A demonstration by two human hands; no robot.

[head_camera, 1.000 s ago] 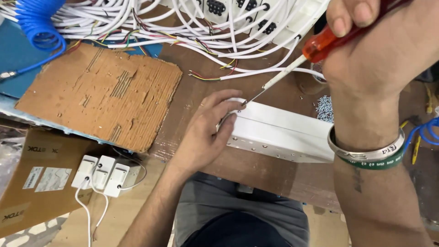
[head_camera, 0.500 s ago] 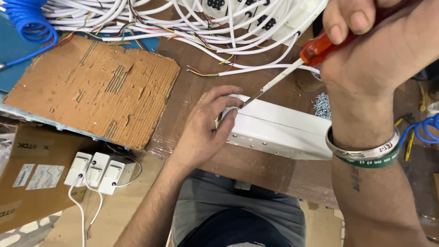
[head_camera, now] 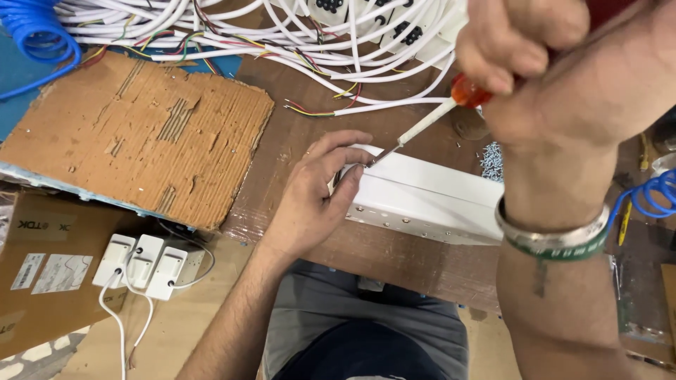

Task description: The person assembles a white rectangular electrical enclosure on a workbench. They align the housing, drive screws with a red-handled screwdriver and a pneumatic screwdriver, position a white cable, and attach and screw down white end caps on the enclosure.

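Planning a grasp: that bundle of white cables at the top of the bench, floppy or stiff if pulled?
Probably floppy: the white cables lie in loose curves and cross each other. Likely to snag and drag neighbours, since they are tangled. Probably light, though several end in white socket blocks that could add weight.
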